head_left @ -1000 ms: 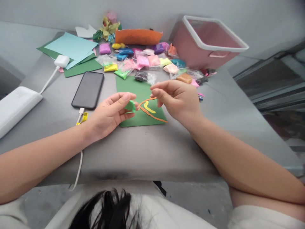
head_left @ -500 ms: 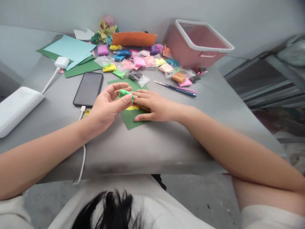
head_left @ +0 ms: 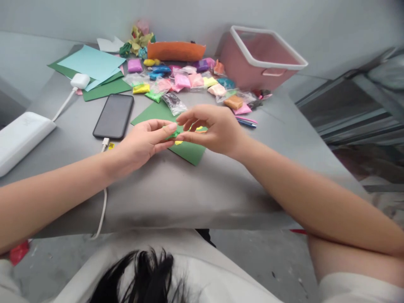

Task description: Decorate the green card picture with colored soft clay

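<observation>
My left hand (head_left: 145,141) pinches a lump of bright green clay (head_left: 173,134) between thumb and fingers, above a dark green sheet (head_left: 189,153). From the right, my right hand (head_left: 211,128) comes up to the same lump, thumb and fingertips curved around its right side; whether they grip any of it is too small to tell. Small yellow pieces (head_left: 178,142) lie on the sheet, partly hidden under the hands. An orange bit shows beside my right thumb.
A phone (head_left: 114,116) and a white power bank (head_left: 25,141) with a cable lie at left. Behind are coloured sheets (head_left: 94,63), several clay packets (head_left: 182,81), an orange roll (head_left: 176,51) and a pink bin (head_left: 252,63). A pen (head_left: 246,122) lies right of my right hand.
My right hand has lifted off the green sheet and come to the clay in my left hand. The sheet has turned, and my left hand has lowered slightly.
</observation>
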`<control>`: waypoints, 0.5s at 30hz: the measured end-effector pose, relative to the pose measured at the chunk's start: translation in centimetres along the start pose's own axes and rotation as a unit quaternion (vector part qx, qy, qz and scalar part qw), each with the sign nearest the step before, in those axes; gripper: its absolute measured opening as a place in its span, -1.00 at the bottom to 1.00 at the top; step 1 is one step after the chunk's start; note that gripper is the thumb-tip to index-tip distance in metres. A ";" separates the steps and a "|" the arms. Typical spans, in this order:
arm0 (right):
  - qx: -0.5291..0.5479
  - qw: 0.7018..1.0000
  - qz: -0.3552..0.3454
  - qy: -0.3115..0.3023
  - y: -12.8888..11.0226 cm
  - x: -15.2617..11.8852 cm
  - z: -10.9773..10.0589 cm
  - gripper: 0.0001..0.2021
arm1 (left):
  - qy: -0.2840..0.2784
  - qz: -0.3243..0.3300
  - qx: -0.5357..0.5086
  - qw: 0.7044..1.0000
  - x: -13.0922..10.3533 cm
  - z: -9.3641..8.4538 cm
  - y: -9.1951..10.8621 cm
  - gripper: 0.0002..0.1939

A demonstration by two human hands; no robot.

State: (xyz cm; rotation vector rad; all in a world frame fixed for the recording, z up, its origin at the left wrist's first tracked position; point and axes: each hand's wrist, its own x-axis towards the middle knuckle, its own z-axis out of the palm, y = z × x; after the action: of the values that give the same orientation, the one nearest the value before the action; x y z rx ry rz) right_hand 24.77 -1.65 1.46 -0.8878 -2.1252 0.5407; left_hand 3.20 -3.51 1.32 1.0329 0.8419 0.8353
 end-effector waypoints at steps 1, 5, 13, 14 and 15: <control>-0.013 1.000 -0.011 0.010 -0.2 -0.3 0.4 -0.71 | -0.009 0.001 0.004 1.000 0.0 0.1 0.1 -0.74; -0.075 0.993 -0.077 0.038 -0.5 -1.2 1.0 -0.79 | 0.017 -0.015 -0.007 1.000 0.1 0.5 0.8 -0.66; -0.125 0.965 -0.178 0.145 -0.3 -1.5 1.8 -0.88 | -0.030 0.019 0.068 0.997 0.8 -0.2 1.7 -0.61; -0.127 0.964 -0.176 0.154 -0.1 -1.5 2.0 -0.87 | -0.037 0.030 0.081 0.996 0.9 -0.4 1.6 -0.62; -0.128 0.964 -0.172 0.159 0.0 -1.5 2.1 -0.87 | -0.042 0.036 0.089 0.994 0.9 -0.5 1.5 -0.63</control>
State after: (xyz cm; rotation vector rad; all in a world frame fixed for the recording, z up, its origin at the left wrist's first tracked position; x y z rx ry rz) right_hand 23.78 -2.91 -0.58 -0.6664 -2.0131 -0.0547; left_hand 2.83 -2.08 2.44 1.2536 0.8225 0.7819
